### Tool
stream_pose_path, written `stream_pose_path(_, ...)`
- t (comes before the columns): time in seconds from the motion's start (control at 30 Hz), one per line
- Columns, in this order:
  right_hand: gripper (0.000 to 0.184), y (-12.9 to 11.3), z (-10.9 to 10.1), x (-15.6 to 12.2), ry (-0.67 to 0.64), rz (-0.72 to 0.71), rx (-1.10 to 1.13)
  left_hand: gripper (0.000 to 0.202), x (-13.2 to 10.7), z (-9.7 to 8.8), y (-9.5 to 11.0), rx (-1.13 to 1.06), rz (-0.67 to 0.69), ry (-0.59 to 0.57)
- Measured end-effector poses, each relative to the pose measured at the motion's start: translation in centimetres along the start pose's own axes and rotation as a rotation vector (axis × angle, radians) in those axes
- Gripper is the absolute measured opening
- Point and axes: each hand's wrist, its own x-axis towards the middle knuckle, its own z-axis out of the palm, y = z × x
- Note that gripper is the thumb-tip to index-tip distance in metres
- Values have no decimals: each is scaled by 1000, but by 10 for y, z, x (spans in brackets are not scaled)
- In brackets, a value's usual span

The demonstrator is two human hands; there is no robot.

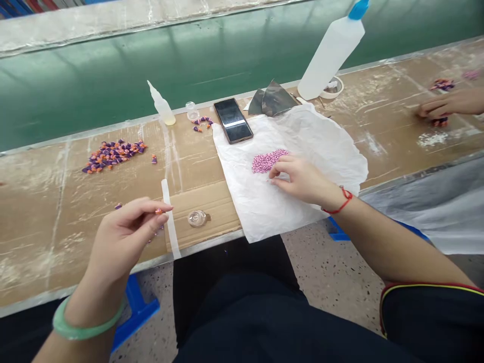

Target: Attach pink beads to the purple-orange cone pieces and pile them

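My left hand (126,229) is raised over the table's near edge. Its thumb and index finger pinch a small orange-and-purple piece (159,211), mostly covered by the fingertips. My right hand (297,176) is at the near right side of a pile of tiny pink-and-white pieces (266,161), spread on a white sheet (260,206). The right thumb and fingertips are curled together; anything between them is too small to make out. A small clear round dish (197,218) sits on a cardboard piece (217,201) between my hands.
Purple-and-orange pieces (113,155) lie heaped at left. Behind are a small dropper bottle (164,108), a clear cap (191,111), a phone (233,121), dark sheets (276,98), a large white bottle (330,55) and a tape roll (333,87). Another person's hand (449,104) works at right.
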Motion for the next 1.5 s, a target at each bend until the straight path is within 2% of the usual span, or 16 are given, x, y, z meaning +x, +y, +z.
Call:
stream_pose_path(0.17,10,1,9,6,-48,-25,-84,6,-11,10,6,-40,25,-64)
stream_pose_path(0.27,13,1,12,8,-76,-49,-139,5,-17,20,8,-123,-12,-105)
stream_pose_path(0.43,18,2,17,11,-117,-119,-300,14,-25,38,12,-294,-109,-84)
stream_pose_path(0.57,17,-3,19,10,-100,-80,-307,11,-29,51,12,-360,-107,-56)
stream_pose_path(0.63,14,-14,16,5,-50,-55,-153,12,-30,59,13,-386,-72,-60)
stream_pose_path(0.8,18,-67,12,-12,19,-29,618,27,-29,90,25,-512,-63,-172)
stream_pose_path(0.9,16,-95,15,-20,96,-78,800,15,-30,108,31,-629,-94,-119)
stream_pose_path(0.93,14,-101,17,-22,134,-103,807,14,-31,113,32,-659,-98,-91)
stream_pose_path(1.03,12,-111,25,-24,257,-168,744,27,-34,122,32,-718,-83,-58)
stream_pose_path(1.2,14,-113,33,-24,489,-287,471,30,-42,128,32,-810,-96,-67)
stream_pose_path(1.27,16,-113,33,-23,495,-333,417,28,-43,129,32,-797,-106,-53)
stream_pose_path(1.5,18,-108,29,-23,406,-413,436,17,-41,121,32,-709,-149,-27)
